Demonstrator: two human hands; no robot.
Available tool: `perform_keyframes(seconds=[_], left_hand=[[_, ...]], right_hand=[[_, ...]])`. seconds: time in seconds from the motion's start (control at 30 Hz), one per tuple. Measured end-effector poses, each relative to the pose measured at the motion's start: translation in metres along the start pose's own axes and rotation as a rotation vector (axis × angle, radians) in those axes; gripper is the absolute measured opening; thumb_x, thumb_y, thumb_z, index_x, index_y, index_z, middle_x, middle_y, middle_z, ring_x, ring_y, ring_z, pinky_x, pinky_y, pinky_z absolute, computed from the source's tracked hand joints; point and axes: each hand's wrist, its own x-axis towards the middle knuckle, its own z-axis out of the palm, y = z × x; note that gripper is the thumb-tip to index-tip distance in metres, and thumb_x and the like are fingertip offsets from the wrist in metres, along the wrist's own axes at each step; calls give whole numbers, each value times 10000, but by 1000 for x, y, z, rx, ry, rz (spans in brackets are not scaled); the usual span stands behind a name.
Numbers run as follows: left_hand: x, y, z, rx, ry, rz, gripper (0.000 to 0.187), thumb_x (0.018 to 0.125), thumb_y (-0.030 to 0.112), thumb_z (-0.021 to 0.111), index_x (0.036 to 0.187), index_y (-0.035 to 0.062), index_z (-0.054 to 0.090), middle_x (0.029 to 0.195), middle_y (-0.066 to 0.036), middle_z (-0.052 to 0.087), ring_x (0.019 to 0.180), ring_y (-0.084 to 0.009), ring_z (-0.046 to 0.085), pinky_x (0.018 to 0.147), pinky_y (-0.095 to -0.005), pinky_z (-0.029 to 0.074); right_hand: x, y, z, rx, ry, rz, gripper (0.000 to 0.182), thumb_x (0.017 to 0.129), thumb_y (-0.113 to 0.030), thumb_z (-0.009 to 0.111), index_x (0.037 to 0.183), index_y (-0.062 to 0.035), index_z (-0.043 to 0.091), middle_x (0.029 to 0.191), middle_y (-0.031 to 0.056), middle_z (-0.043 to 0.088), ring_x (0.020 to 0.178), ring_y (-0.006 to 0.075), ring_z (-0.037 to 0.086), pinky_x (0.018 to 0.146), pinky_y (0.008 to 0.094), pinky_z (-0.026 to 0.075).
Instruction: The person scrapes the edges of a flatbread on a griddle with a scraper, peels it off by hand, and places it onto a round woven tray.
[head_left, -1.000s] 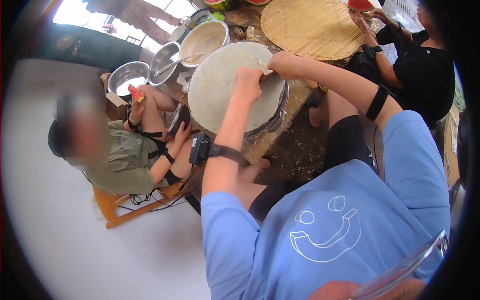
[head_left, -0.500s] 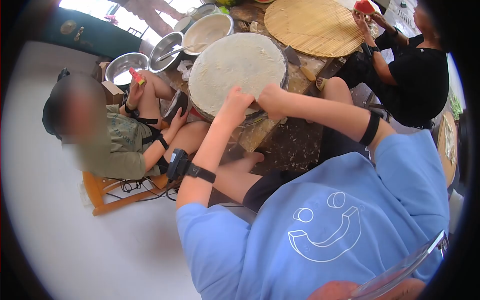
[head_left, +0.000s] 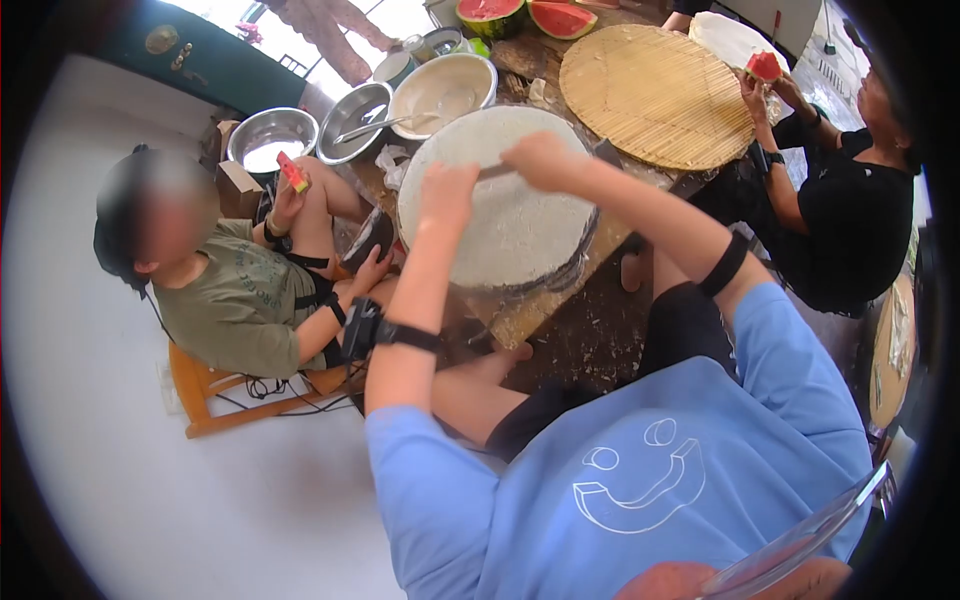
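Observation:
A round griddle (head_left: 500,265) lies before me, its top covered by a thin, pale sheet of batter (head_left: 490,230). My left hand (head_left: 448,195) and my right hand (head_left: 545,160) are both closed over the sheet, slightly apart. Between them runs a short, narrow, dark scraper-like strip (head_left: 495,172), gripped at either end and mostly hidden by my fingers. It overlaps the far half of the sheet in this view.
Beyond the griddle are a batter bowl (head_left: 445,85), steel bowls (head_left: 272,135), a round bamboo mat (head_left: 655,95) and cut watermelon (head_left: 562,20). A seated person (head_left: 240,280) at left holds a watermelon slice (head_left: 292,172); another person (head_left: 855,215) at right holds watermelon too.
Both my hands have moved from the griddle's near edge away from me over the sheet, with the strip between them. The view has shifted a little.

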Motion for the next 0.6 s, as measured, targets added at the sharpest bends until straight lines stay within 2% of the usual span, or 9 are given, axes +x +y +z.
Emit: perform_keyframes(seconds=[0.13,0.27,0.4,0.5,0.6], left_hand=[[65,7,19,76,-129,-221,132,691,27,598,817,61,620,758,-140,646,805,-313,637,748,-406,490],[69,-16,37,-26,-124,-403,109,698,57,624,806,54,622,772,-157,643,829,-326,632,740,-414,485],[60,-37,51,-275,-34,-428,189,686,41,656,872,25,631,797,-198,631,826,-376,605,745,-436,465],[70,-44,49,-367,-40,-350,262,677,54,691,931,13,638,864,-211,627,880,-383,589,770,-428,452],[79,-32,47,-408,-76,-304,262,680,55,691,937,23,648,866,-196,634,876,-365,597,768,-413,452]], right_hand=[[64,78,7,53,79,-131,149,682,-6,567,798,-74,632,781,145,620,797,334,603,685,415,460],[129,90,34,189,-4,-251,127,682,-20,618,806,-50,626,803,156,617,825,340,598,700,407,459],[141,83,36,276,-151,-204,144,708,-84,674,832,-32,623,852,178,623,870,346,600,727,405,462],[132,98,38,223,-98,-239,184,723,-124,693,845,-11,614,867,189,623,869,348,600,735,408,461],[109,104,32,275,-104,-143,160,741,-95,677,825,6,585,838,195,609,845,357,584,719,419,438]])
